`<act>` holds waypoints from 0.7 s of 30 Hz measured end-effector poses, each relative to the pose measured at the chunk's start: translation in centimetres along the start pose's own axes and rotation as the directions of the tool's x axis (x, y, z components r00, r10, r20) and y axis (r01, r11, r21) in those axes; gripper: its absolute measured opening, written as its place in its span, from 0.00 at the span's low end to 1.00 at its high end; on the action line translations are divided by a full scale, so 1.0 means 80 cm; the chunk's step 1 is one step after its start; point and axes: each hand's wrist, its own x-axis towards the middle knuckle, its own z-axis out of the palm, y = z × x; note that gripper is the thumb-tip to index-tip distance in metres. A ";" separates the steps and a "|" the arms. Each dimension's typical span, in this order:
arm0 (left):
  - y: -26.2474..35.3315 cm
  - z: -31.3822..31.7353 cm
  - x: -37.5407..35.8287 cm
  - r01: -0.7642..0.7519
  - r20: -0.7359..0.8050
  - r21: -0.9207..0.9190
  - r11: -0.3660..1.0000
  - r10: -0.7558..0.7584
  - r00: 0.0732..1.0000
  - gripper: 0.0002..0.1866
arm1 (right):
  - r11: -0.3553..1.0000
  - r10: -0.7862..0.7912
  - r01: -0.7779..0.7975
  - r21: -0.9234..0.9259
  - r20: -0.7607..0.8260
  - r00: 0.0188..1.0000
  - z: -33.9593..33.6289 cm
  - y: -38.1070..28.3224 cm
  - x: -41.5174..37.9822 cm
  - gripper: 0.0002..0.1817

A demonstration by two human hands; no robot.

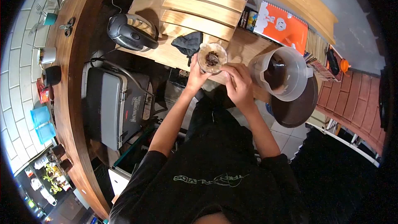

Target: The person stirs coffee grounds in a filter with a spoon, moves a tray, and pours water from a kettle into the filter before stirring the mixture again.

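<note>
A pale paper coffee filter [203, 56] with dark grounds at its bottom sits in a cone-shaped holder in front of my chest. My left hand [196, 76] is wrapped around the holder's left side and supports it. At the right rim, my right hand [239, 84] pinches the filter's edge between thumb and fingertips. What lies under the holder is hidden. Just behind it, a crumpled black cloth [188, 45] rests on the wooden counter [166, 56]. To the right of my right hand stands a clear plastic pitcher [298, 72] with something dark visible through it.
A black electric kettle [132, 35] stands at the back left, beside a slatted wooden rack [203, 10]. An orange notebook [286, 27] leans at the back right near a row of books [321, 54]. A grey case [107, 103] sits lower left, and a round dark surface [295, 110] lies right.
</note>
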 end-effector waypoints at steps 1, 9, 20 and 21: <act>-0.001 -0.001 -0.001 0.004 0.019 -0.007 1.000 -0.004 1.000 0.39 | 1.000 0.001 -0.001 0.010 0.001 1.000 -0.001 0.006 -0.001 0.09; -0.023 0.013 -0.018 0.161 0.023 -0.008 0.987 -0.161 0.987 0.38 | 0.983 -0.136 0.144 -0.115 0.077 0.988 -0.001 0.026 0.004 0.11; -0.028 0.021 -0.019 0.129 -0.027 0.028 0.991 -0.128 0.991 0.40 | 0.992 -0.125 0.122 0.039 0.079 0.989 -0.004 0.022 0.015 0.09; -0.023 0.022 -0.019 0.142 -0.051 -0.023 0.990 -0.143 0.988 0.39 | 0.989 -0.144 0.137 0.056 0.142 0.979 -0.003 0.024 0.014 0.10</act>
